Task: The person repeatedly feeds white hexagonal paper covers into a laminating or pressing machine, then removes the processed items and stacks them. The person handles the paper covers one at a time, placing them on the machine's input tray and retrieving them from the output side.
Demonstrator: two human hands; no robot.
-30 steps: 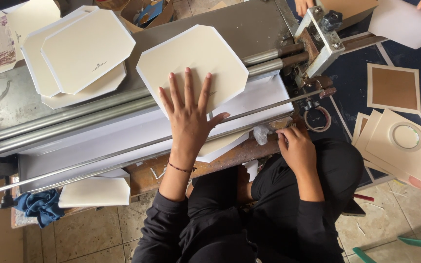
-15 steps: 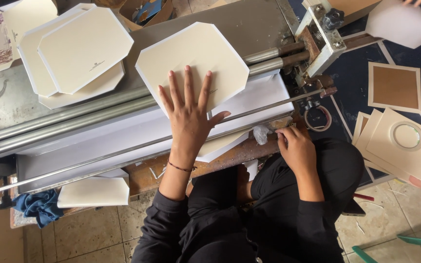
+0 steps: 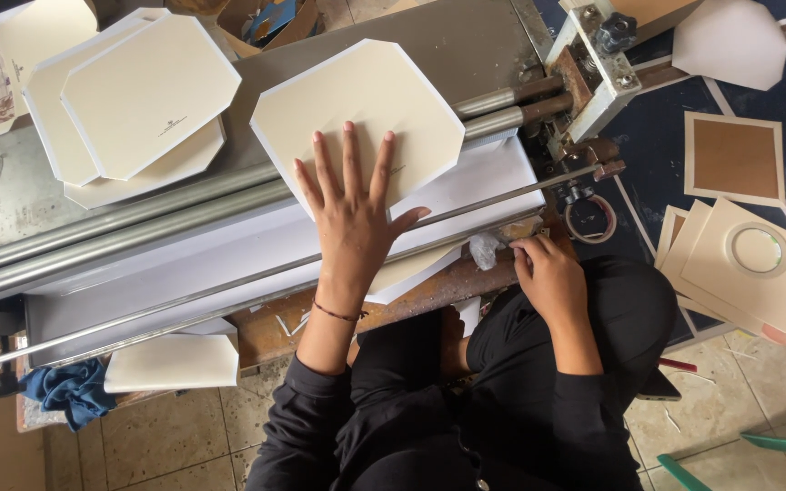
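Note:
My left hand (image 3: 352, 214) lies flat with fingers spread on a cream octagonal card (image 3: 361, 109) that rests over the metal rollers (image 3: 138, 227) of a bench machine. The card's near part passes under a thin steel rod (image 3: 493, 202). My right hand (image 3: 548, 273) is curled at the machine's rusty front edge (image 3: 438, 286), fingers closed next to a bit of crumpled clear plastic (image 3: 484, 247); whether it grips anything is hidden.
A stack of cream octagonal cards (image 3: 134, 100) sits at the back left. A roll of tape (image 3: 590, 218) hangs by the machine's bracket (image 3: 593, 68). Square cards and a tape ring (image 3: 755, 250) lie on the right. A blue rag (image 3: 70, 391) and folded white sheet (image 3: 170, 361) are at lower left.
The view has shifted slightly. Both hands stay where they were, the left pressed on the card and the right at the machine's front edge.

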